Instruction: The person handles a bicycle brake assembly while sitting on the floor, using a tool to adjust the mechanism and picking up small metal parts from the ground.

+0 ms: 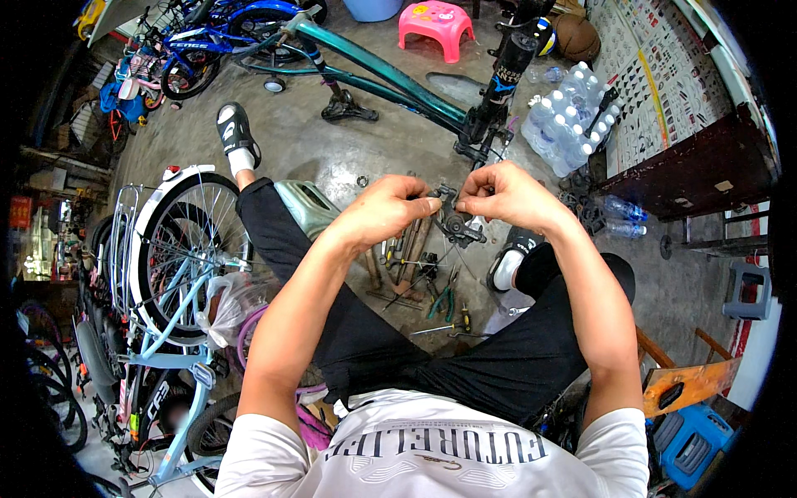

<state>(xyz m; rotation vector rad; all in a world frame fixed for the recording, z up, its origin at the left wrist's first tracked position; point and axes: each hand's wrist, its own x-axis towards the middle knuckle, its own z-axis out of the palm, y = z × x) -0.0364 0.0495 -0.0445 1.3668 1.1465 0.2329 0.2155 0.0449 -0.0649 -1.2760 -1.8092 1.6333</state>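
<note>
A small dark bicycle part (455,222) is held up between two hands, above the tools on the floor.
The left hand (386,210) pinches the part at its left side; the right hand (510,195) has thumb and forefinger pressed together at its right side, but what is between them is too small to tell. If the left pinch slips, I think the part could drop among the tools below, and any small loose piece could be lost there. Under the hands, pliers with green handles (444,303) and a yellow-handled screwdriver (466,319) lie between the legs, crowding this patch of floor. Farther, a teal bicycle frame (374,70) stands across the way; beyond are wrapped bottles (569,116) near the floor's right edge and a pink stool (436,27) toward its far edge.
</note>
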